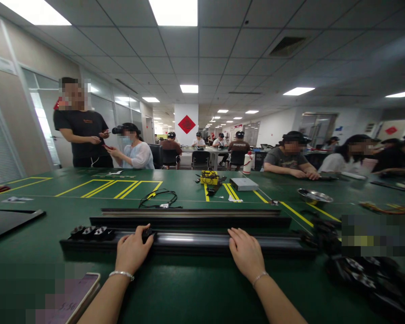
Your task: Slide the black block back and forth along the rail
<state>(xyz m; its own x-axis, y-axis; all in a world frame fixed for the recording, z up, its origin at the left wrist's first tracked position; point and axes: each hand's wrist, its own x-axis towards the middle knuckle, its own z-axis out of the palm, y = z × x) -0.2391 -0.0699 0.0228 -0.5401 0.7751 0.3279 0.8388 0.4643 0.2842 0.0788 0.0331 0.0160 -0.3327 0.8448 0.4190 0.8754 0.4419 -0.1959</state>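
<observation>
A long black and silver rail (192, 240) lies across the green table in front of me. My left hand (132, 252) rests on it with the fingers pinched on a small black part (147, 234). Several similar black parts (92, 232) sit in a row on the rail's left end. My right hand (245, 253) lies flat on the rail further right, fingers stretched out, holding nothing. A second long rail (189, 215) lies parallel just behind the first.
A phone (74, 299) lies near my left forearm. A black cable (158, 198), a yellow device (209, 177), a grey box (243, 183) and a metal bowl (314, 196) sit farther out. A pile of black parts (361, 270) lies at right. Other people work around the table.
</observation>
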